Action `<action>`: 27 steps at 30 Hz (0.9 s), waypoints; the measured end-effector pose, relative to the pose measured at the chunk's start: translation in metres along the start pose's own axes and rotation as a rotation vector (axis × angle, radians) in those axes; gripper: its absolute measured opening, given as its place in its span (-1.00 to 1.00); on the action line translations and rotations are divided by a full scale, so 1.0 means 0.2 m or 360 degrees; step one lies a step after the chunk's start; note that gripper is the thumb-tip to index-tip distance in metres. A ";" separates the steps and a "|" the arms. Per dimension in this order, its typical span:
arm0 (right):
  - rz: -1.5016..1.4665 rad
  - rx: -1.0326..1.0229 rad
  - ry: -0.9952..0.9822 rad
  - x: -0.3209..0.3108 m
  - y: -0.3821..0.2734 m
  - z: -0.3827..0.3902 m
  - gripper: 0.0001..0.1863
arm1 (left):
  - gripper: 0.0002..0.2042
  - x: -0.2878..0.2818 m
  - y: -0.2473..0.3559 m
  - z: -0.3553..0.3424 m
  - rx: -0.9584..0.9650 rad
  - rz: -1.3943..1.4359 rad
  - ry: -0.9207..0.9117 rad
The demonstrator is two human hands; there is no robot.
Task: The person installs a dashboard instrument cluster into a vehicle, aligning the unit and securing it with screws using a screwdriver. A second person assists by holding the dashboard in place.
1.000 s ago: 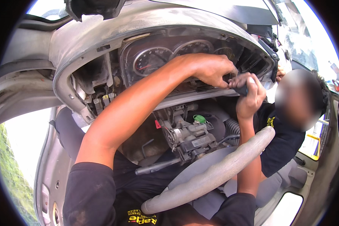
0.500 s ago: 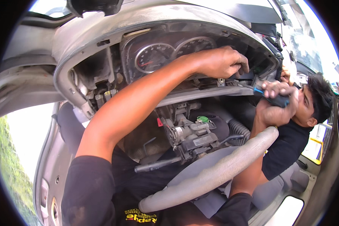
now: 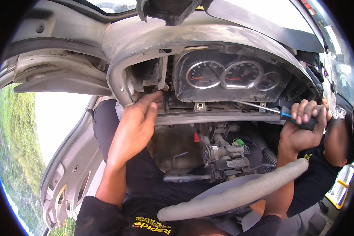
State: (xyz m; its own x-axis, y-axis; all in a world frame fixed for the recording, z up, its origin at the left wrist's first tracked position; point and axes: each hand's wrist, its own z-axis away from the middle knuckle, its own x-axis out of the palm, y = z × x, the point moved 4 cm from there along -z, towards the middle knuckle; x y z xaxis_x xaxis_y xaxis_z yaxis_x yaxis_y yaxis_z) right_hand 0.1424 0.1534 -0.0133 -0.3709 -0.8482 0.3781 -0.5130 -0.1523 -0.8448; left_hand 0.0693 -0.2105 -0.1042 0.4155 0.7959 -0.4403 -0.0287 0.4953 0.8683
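left hand (image 3: 139, 118) is open, fingers stretched up and flat, fingertips pressed against the lower left edge of the dashboard opening (image 3: 124, 88), just left of the gauge cluster (image 3: 228, 80). it holds nothing; whether the tips are on a clip or screw back there, can't tell, it's in shadow.

right hand (image 3: 303, 126) is closed around the dark handle of a screwdriver (image 3: 281, 113), blue collar showing just past the fingers. the shaft runs up and left from the fist, and its tip sits at the bottom right edge of the gauge cluster, near a small metal tab (image 3: 262, 106). can't tell if the tip is seated in a screw.

between the hands: the gauge cluster, exposed with trim off, two big round dials with red needles. under it a grey crossbar (image 3: 216, 117) runs hand to hand, left thumb side touching it.

below and between the hands: bare steering column (image 3: 224, 157) with covers off, a green connector (image 3: 239, 142) on top, and a stalk lever (image 3: 185, 177) sticking out toward the left forearm. steering wheel rim (image 3: 232, 194) crosses just in front of the right wrist.

another person (image 3: 334, 145) in a dark shirt sits just behind the right hand.
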 end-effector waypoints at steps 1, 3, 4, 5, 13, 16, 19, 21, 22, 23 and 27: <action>-0.0067 0.0040 -0.0078 0.06 0.01 -0.03 -0.70 | -0.61 0.00 -0.02 0.00 0.0046 -0.0054 -0.0044; -0.0116 0.0150 -0.0172 0.18 0.08 -0.04 -0.70 | -0.51 0.03 0.07 -0.06 0.0150 -0.0147 -0.0147; -0.0107 0.0220 -0.0183 0.23 0.14 -0.03 -0.70 | -0.48 0.06 0.08 -0.10 0.0078 -0.0259 -0.0223; -0.0010 0.0255 -0.0223 0.28 0.21 -0.02 -0.71 | -0.44 0.08 0.07 -0.13 -0.0005 -0.0374 -0.0290; 0.0028 0.0214 -0.0194 0.33 0.34 0.12 -0.74 | -0.37 0.26 -0.03 -0.29 -0.0036 -0.0331 -0.0291; 0.0102 0.0313 -0.0301 0.39 0.36 0.12 -0.74 | -0.43 0.26 -0.02 -0.32 -0.0096 -0.0272 -0.0328; 0.0144 0.0432 -0.0324 0.44 0.40 0.07 -0.70 | -0.44 0.27 -0.02 -0.34 -0.0014 -0.0288 -0.0255; 0.0116 0.0481 -0.0316 0.45 0.42 0.06 -0.69 | -0.44 0.27 -0.04 -0.36 0.0026 -0.0294 -0.0201; 0.0123 0.0458 -0.0320 0.44 0.44 0.08 -0.70 | -0.44 0.28 -0.05 -0.37 0.0047 -0.0297 -0.0175; 0.0139 0.0428 -0.0319 0.43 0.46 0.12 -0.70 | -0.45 0.29 -0.06 -0.38 0.0101 -0.0261 -0.0143; 0.0124 0.0272 -0.0373 0.43 0.38 0.17 -0.74 | -0.43 0.30 -0.09 -0.42 0.0144 -0.0198 -0.0065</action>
State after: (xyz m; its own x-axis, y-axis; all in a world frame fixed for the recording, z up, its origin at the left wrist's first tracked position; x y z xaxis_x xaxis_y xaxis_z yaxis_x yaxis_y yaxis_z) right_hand 0.0974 0.0515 -0.0574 -0.2049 -0.9517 0.2288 -0.3447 -0.1486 -0.9269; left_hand 0.0176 -0.1417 -0.1651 0.4474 0.7148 -0.5376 0.1065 0.5542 0.8255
